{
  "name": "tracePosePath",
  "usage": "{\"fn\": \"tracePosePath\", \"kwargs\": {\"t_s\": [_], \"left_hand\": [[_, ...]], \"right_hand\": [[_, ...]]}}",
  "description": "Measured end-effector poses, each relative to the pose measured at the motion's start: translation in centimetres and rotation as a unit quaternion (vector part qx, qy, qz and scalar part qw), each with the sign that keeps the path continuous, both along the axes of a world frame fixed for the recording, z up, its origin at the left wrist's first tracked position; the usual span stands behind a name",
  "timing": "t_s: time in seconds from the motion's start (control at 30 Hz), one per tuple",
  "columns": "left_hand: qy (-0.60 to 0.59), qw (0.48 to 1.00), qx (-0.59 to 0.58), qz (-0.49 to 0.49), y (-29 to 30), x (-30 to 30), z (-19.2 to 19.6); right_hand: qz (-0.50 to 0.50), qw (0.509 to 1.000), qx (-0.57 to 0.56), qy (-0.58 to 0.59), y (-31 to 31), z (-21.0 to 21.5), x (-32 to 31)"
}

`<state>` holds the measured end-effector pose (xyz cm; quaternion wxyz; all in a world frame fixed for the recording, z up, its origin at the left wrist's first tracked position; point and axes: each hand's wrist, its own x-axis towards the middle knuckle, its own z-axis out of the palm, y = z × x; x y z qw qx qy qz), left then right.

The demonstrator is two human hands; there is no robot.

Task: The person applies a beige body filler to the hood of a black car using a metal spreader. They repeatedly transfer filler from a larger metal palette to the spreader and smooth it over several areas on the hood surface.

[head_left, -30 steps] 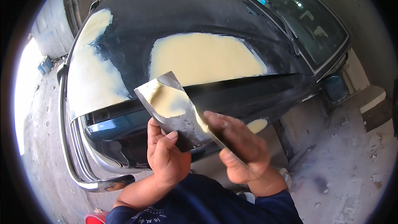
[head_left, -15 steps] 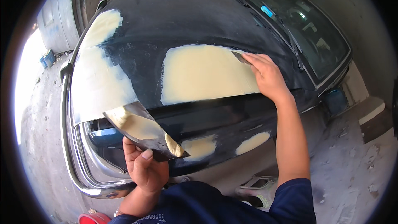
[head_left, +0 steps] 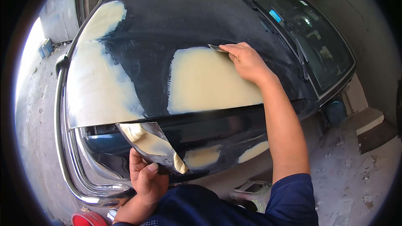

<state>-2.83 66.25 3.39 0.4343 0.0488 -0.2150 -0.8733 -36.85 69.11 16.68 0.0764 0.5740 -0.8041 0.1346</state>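
Note:
A dark car hood [head_left: 167, 12] carries a broad patch of cream body filler [head_left: 209, 81]. My right hand [head_left: 247, 62] is closed on a thin, flat spreader [head_left: 217, 48], its blade at the patch's far edge. Fingers cover most of the spreader. Low in front of me, my left hand [head_left: 147, 178] grips a metal sheet [head_left: 161, 132] from below, thumb at its near edge. Cream filler lies on that sheet, with thick lumps at its two ends. A paler coated area [head_left: 98, 81] spreads over the hood's front left.
Smaller filler patches [head_left: 203, 157] mark the fender. A chrome bumper [head_left: 63, 150] curves along the left, and a red bucket [head_left: 88, 219] stands at the lower left. Beyond the hood at right are the windshield [head_left: 310, 25] and wipers. A blue can [head_left: 46, 48] sits on the floor.
My right hand and its spreader have moved left along the far edge of the filler patch. My left hand and the sheet are slightly lower. The view has shifted a little.

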Motion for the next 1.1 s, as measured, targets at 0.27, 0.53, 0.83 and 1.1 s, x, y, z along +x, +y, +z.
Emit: {"fn": "tracePosePath", "kwargs": {"t_s": [0.27, 0.53, 0.83, 1.1], "left_hand": [[-0.002, 1.000, -0.005, -0.002, -0.1, -0.3, -0.4], [0.015, 1.000, -0.002, -0.009, 0.0, -0.3, -0.8], [-0.027, 1.000, -0.013, 0.007, 0.7, -0.7, 0.5], [-0.019, 0.999, -0.008, -0.030, 2.2, -0.7, 1.2]], "right_hand": [[0.053, 0.999, 0.001, 0.000, 1.5, -0.5, 3.7], [0.084, 0.996, -0.002, 0.038, 5.8, -0.8, 9.0], [0.081, 0.996, -0.027, 0.027, 9.9, -1.6, 13.0], [0.090, 0.993, -0.070, 0.028, 14.3, -0.8, 15.6]]}}
